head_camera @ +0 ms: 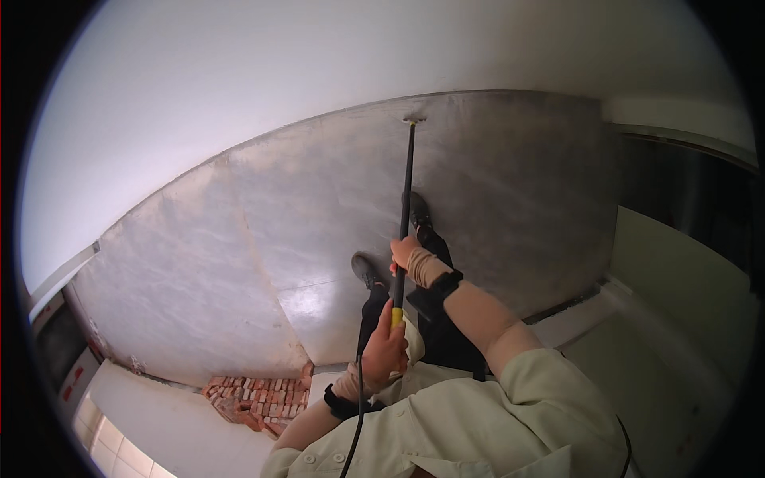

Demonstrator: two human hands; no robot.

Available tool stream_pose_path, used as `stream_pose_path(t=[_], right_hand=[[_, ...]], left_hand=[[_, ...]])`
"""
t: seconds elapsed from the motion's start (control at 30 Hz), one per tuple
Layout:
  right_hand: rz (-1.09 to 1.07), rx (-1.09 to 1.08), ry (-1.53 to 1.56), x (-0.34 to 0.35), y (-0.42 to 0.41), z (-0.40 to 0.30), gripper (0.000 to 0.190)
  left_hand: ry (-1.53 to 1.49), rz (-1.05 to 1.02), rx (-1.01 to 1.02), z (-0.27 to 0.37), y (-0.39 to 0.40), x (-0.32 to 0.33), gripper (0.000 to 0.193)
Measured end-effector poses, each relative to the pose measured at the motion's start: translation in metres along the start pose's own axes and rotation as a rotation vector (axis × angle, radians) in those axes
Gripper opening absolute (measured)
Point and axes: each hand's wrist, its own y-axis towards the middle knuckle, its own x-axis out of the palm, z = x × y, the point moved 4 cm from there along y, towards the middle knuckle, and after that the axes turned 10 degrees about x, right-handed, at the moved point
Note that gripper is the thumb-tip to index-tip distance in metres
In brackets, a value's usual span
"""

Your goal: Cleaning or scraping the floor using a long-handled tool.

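Note:
My left hand [385, 351] is closed around the yellow-banded near end of a long black pole [408, 173]. Farther up the same pole, my right hand [406, 256] has its fingers wrapped over the shaft. At the far end a narrow crosswise head [413, 120] rests on the grey concrete floor [334, 209], a short way from the wall base. Dark residue lies around that head, which is too small to tell whether it is a scraper blade. Both wrists wear tan sleeves and black bands.
A white wall [334, 54] curves along the far floor edge. My shoes [366, 269] stand either side of the pole's line. Exposed red brickwork [263, 397] shows at lower left. A dark opening [687, 179] lies at right. A black cable [360, 406] hangs by my left forearm.

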Motion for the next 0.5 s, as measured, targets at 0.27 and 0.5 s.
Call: stream_pose_path(t=[0.27, 0.5], right_hand=[[-0.182, 0.165, 0.128, -0.009, -0.056, -0.053, 0.022], [-0.201, 0.209, 0.134, -0.014, -0.044, -0.048, 0.025]], left_hand=[[0.089, 0.036, 0.014, 0.007, 0.007, -0.006, 0.054], [0.104, 0.029, 0.067, 0.003, 0.005, -0.001, 0.053]])
